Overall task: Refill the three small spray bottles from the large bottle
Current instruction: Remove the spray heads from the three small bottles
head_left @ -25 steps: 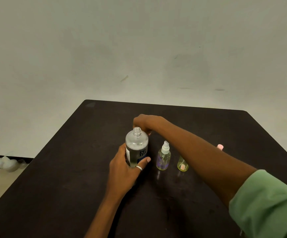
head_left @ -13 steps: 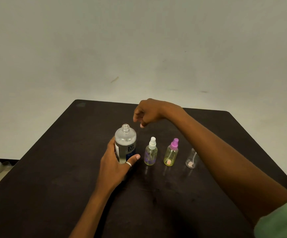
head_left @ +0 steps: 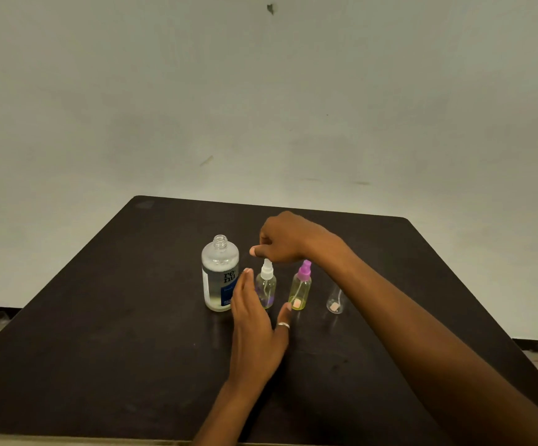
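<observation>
- Large bottle (head_left: 220, 273): clear, uncapped, upright on the dark table (head_left: 100, 317), with three small spray bottles (head_left: 300, 289) beside it.
- Left hand (head_left: 255, 326), fingers straight, is just beside the white-topped sprayer (head_left: 266, 284).
- Right hand (head_left: 285, 241) hovers curled above it; grip unclear.

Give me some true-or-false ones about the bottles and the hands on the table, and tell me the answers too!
1. The big clear bottle with the blue label has no cap on. True.
2. The small yellowish bottle with the purple sprayer lies on its side. False: it stands upright.
3. The left hand grips the big bottle. False: its fingers are straight, and it is beside the small clear bottle with the white sprayer.
4. The right hand hovers over the bottle with the white sprayer. True.
5. The table is white. False: it is very dark.
</observation>
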`<state>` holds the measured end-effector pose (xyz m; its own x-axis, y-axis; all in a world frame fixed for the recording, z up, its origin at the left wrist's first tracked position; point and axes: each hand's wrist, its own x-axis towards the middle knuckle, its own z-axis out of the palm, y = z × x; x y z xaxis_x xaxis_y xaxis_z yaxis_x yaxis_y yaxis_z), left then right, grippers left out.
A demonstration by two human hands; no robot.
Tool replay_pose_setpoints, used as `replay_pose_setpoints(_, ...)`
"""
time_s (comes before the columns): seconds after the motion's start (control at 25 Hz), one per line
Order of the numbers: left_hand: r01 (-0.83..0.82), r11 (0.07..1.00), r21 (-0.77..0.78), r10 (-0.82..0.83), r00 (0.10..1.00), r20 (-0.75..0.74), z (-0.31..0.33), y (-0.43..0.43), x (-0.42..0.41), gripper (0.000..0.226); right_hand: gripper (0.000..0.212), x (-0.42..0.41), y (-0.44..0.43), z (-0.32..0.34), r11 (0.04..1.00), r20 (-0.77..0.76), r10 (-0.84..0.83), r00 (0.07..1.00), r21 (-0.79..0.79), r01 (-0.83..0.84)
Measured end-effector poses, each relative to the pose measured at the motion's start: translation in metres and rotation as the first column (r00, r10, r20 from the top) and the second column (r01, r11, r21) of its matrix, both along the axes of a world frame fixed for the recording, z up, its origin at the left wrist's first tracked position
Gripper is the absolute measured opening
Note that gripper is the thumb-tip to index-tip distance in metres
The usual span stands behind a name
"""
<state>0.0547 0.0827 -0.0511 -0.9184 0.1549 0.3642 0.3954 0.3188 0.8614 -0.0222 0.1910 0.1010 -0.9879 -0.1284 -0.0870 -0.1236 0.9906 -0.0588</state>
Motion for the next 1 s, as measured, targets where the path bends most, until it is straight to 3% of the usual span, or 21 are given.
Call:
replay_pose_setpoints(0.24,-0.025,0.999,-0.032,0.030,0.986,0.166,-0.017,0.010,-0.036,0.082,0.048,0.005,-0.008,-0.019,0.996,-0.051,-0.093,0.994,0.015,0.093)
replay_pose_setpoints(0.4,-0.072,0.997,-0.023,0.075,0.987,0.140,-0.016,0.011,-0.044,0.036,0.047,0.007,-0.013,-0.022,0.994,-0.086,-0.093,0.992,0.043,0.097)
replay_pose_setpoints(0.48,-0.088,0.996,-0.017,0.089,0.988,0.129,-0.015,0.011,-0.044,0.024,0.043,0.008,-0.014,-0.023,0.994,-0.095,-0.074,0.993,0.074,0.082)
replay_pose_setpoints(0.84,-0.091,0.995,-0.039,0.094,0.991,0.092,-0.020,0.010,-0.046,0.023,0.027,0.011,-0.017,-0.032,0.993,-0.092,0.016,0.996,0.117,-0.005)
replay_pose_setpoints(1.0,-0.096,0.994,-0.050,0.100,0.991,0.089,-0.020,0.009,-0.047,0.024,0.036,0.015,-0.014,-0.030,0.990,-0.075,0.063,0.995,0.132,-0.053)
